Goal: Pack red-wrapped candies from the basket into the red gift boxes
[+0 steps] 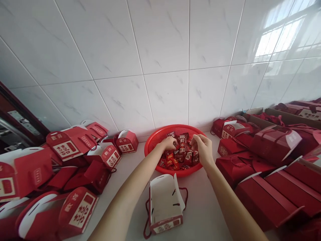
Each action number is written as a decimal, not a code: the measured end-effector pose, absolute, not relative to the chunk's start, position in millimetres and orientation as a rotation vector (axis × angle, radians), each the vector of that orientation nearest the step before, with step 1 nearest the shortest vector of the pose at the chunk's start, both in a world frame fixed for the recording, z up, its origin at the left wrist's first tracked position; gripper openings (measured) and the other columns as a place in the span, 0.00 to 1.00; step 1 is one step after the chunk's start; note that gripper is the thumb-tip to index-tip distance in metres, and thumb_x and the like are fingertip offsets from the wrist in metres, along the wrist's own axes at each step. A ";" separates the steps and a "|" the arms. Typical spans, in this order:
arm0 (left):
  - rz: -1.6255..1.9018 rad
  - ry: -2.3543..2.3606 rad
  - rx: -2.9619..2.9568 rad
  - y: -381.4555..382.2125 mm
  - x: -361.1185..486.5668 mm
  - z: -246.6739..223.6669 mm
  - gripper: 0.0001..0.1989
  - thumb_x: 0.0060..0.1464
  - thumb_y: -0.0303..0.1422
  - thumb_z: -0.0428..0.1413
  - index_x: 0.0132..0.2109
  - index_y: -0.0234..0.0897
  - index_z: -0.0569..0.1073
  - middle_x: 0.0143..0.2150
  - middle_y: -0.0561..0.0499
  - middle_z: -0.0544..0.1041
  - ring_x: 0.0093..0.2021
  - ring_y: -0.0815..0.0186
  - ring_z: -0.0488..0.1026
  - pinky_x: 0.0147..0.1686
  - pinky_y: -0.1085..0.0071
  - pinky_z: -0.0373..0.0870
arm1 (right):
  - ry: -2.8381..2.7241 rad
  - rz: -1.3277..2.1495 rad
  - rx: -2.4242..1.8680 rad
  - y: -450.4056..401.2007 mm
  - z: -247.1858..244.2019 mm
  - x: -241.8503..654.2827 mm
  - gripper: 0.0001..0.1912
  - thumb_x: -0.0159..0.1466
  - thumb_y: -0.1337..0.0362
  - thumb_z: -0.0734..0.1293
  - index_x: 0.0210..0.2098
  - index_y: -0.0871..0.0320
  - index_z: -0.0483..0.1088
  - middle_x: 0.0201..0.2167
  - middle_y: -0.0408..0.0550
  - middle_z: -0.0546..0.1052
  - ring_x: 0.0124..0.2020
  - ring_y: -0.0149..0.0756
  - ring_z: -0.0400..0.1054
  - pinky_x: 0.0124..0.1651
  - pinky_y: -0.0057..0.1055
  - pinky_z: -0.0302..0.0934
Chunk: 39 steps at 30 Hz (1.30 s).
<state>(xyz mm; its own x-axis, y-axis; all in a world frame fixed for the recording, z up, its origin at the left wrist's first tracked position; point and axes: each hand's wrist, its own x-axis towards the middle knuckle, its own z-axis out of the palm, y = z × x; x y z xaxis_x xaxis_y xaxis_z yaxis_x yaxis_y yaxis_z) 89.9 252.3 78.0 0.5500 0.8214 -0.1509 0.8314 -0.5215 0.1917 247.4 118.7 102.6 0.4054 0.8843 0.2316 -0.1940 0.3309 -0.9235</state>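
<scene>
Both hands reach into a red plastic basket (150, 142) of wrapped candies (179, 155), mostly red and dark brown wrappers. My left hand (170, 143) is closed, its fingers curled down among the candies on the left side. On the right side, my right hand (202, 147) is closed too, thumb and fingers bent together near the basket's inner wall. What either hand grips is hidden by the fingers. Between my forearms stands an unfolded red gift box (166, 204), its top open, white inside, with dark red cord handles at its sides.
Several red gift boxes (67, 142) with white panels are piled on the left. More red boxes (269, 197) crowd the right side, with a brown carton (283, 117) behind them. A white tiled wall (165, 90) rises directly behind the basket.
</scene>
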 end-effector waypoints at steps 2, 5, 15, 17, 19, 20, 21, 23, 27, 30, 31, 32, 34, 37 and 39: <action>-0.063 1.379 2.528 252.1 89.9 78.1 0.18 0.45 0.31 0.61 0.47 0.40 0.78 0.48 0.48 0.80 0.50 0.57 0.77 0.45 0.70 0.72 | -0.821 0.927 -0.964 122.3 100.8 250.8 0.18 0.52 0.51 0.71 0.18 0.57 0.67 0.16 0.43 0.71 0.15 0.27 0.59 0.20 0.26 0.55; -0.045 1.384 2.498 251.6 91.4 78.6 0.25 0.43 0.32 0.63 0.52 0.40 0.76 0.47 0.48 0.80 0.48 0.56 0.77 0.43 0.69 0.73 | -0.802 0.964 -0.925 123.5 99.5 254.2 0.19 0.50 0.50 0.73 0.18 0.58 0.68 0.17 0.43 0.72 0.16 0.27 0.60 0.20 0.26 0.56; 0.364 1.260 2.377 234.3 82.1 100.6 0.12 0.42 0.25 0.60 0.37 0.40 0.76 0.39 0.53 0.80 0.36 0.63 0.76 0.35 0.72 0.72 | -0.822 0.929 -1.009 128.8 94.3 255.7 0.17 0.51 0.50 0.71 0.21 0.57 0.67 0.22 0.45 0.75 0.22 0.30 0.65 0.25 0.28 0.61; 0.540 1.185 2.330 226.0 78.1 106.9 0.12 0.46 0.25 0.58 0.40 0.41 0.77 0.41 0.53 0.80 0.38 0.65 0.77 0.36 0.73 0.72 | -0.841 0.933 -1.027 129.5 94.2 255.2 0.16 0.50 0.51 0.72 0.25 0.57 0.70 0.24 0.46 0.77 0.25 0.33 0.67 0.27 0.29 0.63; 0.702 1.110 2.275 216.9 74.6 110.5 0.12 0.48 0.27 0.58 0.41 0.40 0.77 0.43 0.52 0.81 0.42 0.64 0.77 0.40 0.72 0.73 | -0.876 0.939 -1.045 128.9 94.9 254.1 0.16 0.49 0.52 0.74 0.30 0.57 0.73 0.27 0.47 0.78 0.30 0.36 0.71 0.31 0.31 0.64; 0.768 1.073 2.246 212.1 73.0 111.2 0.11 0.48 0.28 0.59 0.42 0.40 0.77 0.44 0.52 0.81 0.44 0.63 0.77 0.42 0.71 0.74 | -0.895 0.945 -1.053 128.2 95.4 253.5 0.16 0.49 0.53 0.75 0.32 0.57 0.74 0.29 0.48 0.79 0.32 0.38 0.72 0.33 0.31 0.65; 0.823 1.036 2.217 207.4 71.5 111.1 0.11 0.49 0.30 0.59 0.42 0.40 0.78 0.45 0.51 0.81 0.45 0.62 0.77 0.44 0.69 0.74 | -0.919 0.956 -1.059 127.2 96.0 252.9 0.17 0.48 0.54 0.75 0.33 0.56 0.75 0.31 0.49 0.80 0.35 0.40 0.73 0.35 0.32 0.66; 0.891 0.968 2.166 198.6 68.9 109.6 0.09 0.52 0.34 0.59 0.42 0.39 0.78 0.43 0.50 0.81 0.45 0.62 0.78 0.45 0.67 0.74 | -0.993 0.995 -1.062 124.9 97.0 251.7 0.18 0.48 0.55 0.76 0.36 0.56 0.76 0.35 0.50 0.81 0.40 0.43 0.74 0.39 0.34 0.67; 0.899 0.906 2.130 188.4 67.9 105.2 0.12 0.55 0.39 0.58 0.42 0.36 0.77 0.42 0.48 0.82 0.44 0.62 0.78 0.47 0.66 0.75 | -1.199 1.133 -1.000 120.4 98.4 250.0 0.23 0.47 0.57 0.77 0.42 0.56 0.75 0.38 0.49 0.82 0.42 0.43 0.75 0.42 0.36 0.68; 0.825 0.943 2.173 188.1 69.9 102.0 0.13 0.56 0.37 0.56 0.44 0.36 0.77 0.46 0.46 0.81 0.46 0.61 0.78 0.47 0.67 0.74 | -1.266 1.187 -0.943 119.3 98.0 249.1 0.20 0.47 0.54 0.78 0.36 0.58 0.75 0.31 0.47 0.81 0.37 0.41 0.75 0.39 0.35 0.68; 0.788 0.976 2.197 188.9 70.4 100.6 0.12 0.57 0.36 0.55 0.45 0.36 0.77 0.47 0.46 0.81 0.47 0.61 0.78 0.47 0.67 0.74 | -1.250 1.165 -0.939 119.6 97.5 249.0 0.19 0.46 0.53 0.78 0.32 0.58 0.74 0.28 0.46 0.80 0.34 0.40 0.75 0.37 0.34 0.68; 0.741 1.017 2.226 189.8 70.6 98.9 0.12 0.57 0.35 0.54 0.46 0.36 0.77 0.48 0.46 0.81 0.47 0.60 0.78 0.48 0.66 0.74 | -1.219 1.129 -0.940 120.1 97.0 248.9 0.19 0.46 0.52 0.78 0.28 0.58 0.72 0.25 0.44 0.78 0.32 0.39 0.74 0.35 0.33 0.67; 0.605 1.110 2.294 191.8 70.5 94.3 0.11 0.56 0.31 0.54 0.44 0.37 0.78 0.47 0.46 0.81 0.47 0.59 0.78 0.49 0.65 0.72 | -1.146 1.058 -0.945 121.4 95.9 249.0 0.21 0.46 0.50 0.78 0.24 0.57 0.68 0.22 0.42 0.75 0.29 0.38 0.72 0.32 0.32 0.66; 0.315 1.208 2.395 194.0 71.0 86.4 0.10 0.51 0.26 0.56 0.40 0.39 0.79 0.45 0.47 0.82 0.46 0.58 0.77 0.50 0.65 0.71 | -1.073 1.031 -0.935 122.3 95.1 249.3 0.20 0.47 0.50 0.77 0.27 0.57 0.71 0.27 0.44 0.78 0.33 0.38 0.73 0.34 0.32 0.68; 0.123 1.242 2.446 195.1 73.0 82.7 0.12 0.48 0.25 0.57 0.41 0.40 0.79 0.46 0.48 0.82 0.47 0.58 0.77 0.51 0.66 0.70 | -1.031 1.031 -0.927 121.9 95.3 249.6 0.19 0.48 0.51 0.77 0.31 0.57 0.73 0.32 0.46 0.79 0.35 0.38 0.74 0.35 0.32 0.69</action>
